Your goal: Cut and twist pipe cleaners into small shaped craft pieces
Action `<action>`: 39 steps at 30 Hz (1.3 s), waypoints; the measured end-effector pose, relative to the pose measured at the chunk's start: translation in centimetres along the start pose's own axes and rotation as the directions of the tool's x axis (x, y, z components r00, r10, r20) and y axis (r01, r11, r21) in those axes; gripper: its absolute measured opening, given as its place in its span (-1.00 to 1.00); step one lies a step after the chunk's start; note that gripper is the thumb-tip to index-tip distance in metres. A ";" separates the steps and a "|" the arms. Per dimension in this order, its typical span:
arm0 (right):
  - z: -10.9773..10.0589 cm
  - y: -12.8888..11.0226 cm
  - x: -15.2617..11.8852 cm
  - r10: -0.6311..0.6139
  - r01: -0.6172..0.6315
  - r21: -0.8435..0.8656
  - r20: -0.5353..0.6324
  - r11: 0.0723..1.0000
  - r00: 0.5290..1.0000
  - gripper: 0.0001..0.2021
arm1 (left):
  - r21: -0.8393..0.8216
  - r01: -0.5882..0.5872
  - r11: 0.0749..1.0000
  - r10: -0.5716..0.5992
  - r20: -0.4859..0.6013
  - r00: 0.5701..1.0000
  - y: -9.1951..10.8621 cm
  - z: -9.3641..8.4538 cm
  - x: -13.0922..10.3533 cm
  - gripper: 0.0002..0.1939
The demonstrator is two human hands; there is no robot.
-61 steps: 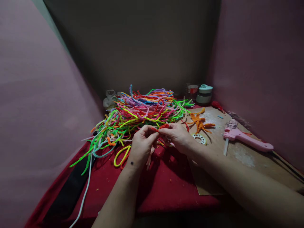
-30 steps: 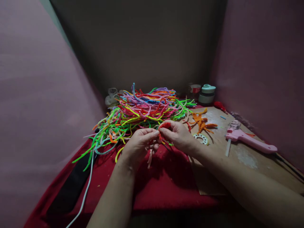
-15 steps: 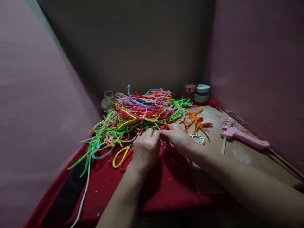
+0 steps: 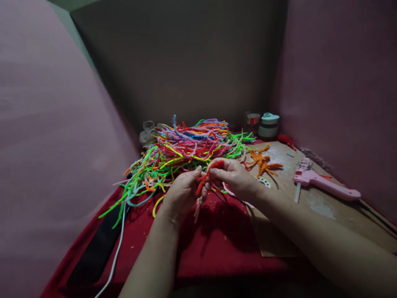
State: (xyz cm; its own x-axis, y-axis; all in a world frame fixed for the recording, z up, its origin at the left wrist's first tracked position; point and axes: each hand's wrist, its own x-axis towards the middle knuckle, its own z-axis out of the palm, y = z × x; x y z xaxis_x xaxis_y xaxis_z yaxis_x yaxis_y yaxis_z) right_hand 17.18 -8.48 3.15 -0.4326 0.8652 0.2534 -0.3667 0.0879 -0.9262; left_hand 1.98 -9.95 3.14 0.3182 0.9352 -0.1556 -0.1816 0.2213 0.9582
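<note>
Looks like a small craft corner, home or workshop can't tell: table (image 4: 217, 256) w/ red cloth, big pile of pipe cleaners (image 4: 192, 145), pink glue gun (image 4: 325, 184) on worn board (image 4: 313, 207), jar (image 4: 268, 125) at back, pink walls (image 4: 338, 82) either side.

No lettering is readable, even on the red label (image 4: 253, 121).

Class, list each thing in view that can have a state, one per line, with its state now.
Right hand: pinching the red stem.
Left hand: curled at the red stem; grip unclear.
Red stem: bent.
Fuzzy stem pile: heaped, tangled.
Pink glue gun: lying down; power unclear.
Teal-lidded container: upright, lid on.
White cord: slack.
</note>
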 end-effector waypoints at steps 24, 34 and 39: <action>-0.2 1.6 0.5 0.069 -0.064 0.029 -0.268 0.998 0.961 -0.86 | 0.984 -0.099 0.146 0.654 -0.022 0.756 -1.8 1.7 -0.1 -0.75; -0.1 1.4 0.2 0.022 -0.021 0.007 -0.180 1.000 0.983 -0.78 | 0.556 -0.107 0.824 0.270 -0.218 0.938 -0.8 2.5 -0.1 -0.73; 0.0 1.5 0.1 0.028 -0.024 0.031 -0.161 0.999 0.987 -0.79 | 0.311 -0.003 0.951 0.025 -0.066 0.998 -0.5 2.2 -0.4 -0.71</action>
State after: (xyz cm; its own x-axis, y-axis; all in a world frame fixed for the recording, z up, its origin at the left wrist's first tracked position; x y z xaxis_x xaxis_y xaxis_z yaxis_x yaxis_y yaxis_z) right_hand 16.59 -8.31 1.74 -0.3046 0.9355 0.1788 -0.3821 0.0519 -0.9227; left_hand 3.99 -11.04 3.22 0.2519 0.9565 -0.1474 0.1154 0.1216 0.9859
